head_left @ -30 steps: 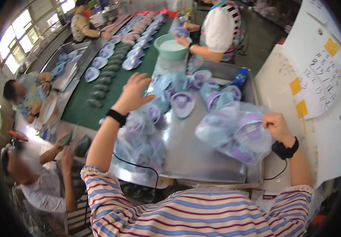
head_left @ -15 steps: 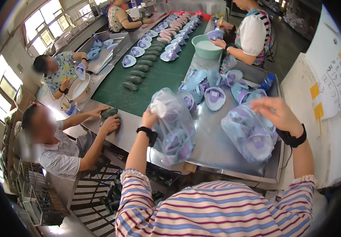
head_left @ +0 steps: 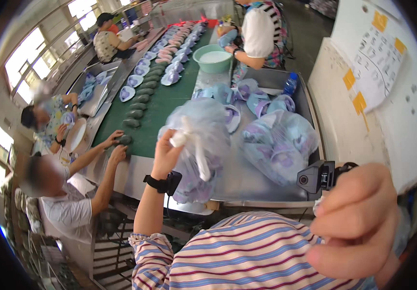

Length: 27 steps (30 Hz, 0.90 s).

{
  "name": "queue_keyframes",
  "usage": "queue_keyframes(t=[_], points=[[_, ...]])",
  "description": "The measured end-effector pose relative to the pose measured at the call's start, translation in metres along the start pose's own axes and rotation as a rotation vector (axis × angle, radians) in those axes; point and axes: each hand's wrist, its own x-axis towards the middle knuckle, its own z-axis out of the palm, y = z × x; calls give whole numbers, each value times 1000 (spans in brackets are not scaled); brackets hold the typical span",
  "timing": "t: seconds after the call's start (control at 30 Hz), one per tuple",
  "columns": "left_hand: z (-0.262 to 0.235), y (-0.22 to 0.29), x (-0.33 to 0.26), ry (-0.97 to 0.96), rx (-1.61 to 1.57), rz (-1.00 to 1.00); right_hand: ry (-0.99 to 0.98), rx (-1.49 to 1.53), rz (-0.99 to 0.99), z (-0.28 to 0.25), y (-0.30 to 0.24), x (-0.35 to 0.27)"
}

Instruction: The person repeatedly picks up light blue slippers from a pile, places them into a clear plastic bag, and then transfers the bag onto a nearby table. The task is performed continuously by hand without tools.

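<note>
A clear plastic bag (head_left: 199,150) of purple and blue pieces is being gripped at its knotted neck by the left hand (head_left: 166,153) and held up over the near edge of the metal table (head_left: 247,179). The right hand (head_left: 358,224) is being raised close to the camera, fingers curled, grasping nothing visible. A second filled bag (head_left: 278,145) is lying on the table near its right edge.
</note>
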Motion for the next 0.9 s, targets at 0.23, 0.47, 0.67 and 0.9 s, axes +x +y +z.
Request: queue_keyframes(t=[0.23, 0.47, 0.67, 0.9], points=[[39, -73, -37, 45, -22, -340, 323, -37, 310, 17, 87, -59], [61, -66, -49, 81, 58, -286, -508, 4, 780, 178, 190, -146], [10, -102, -56, 322, 518, -190, 175, 68, 511, 213, 247, -158], [-1, -93, -49, 327, 657, -4, -118, 825, 1015, 164, 240, -121]])
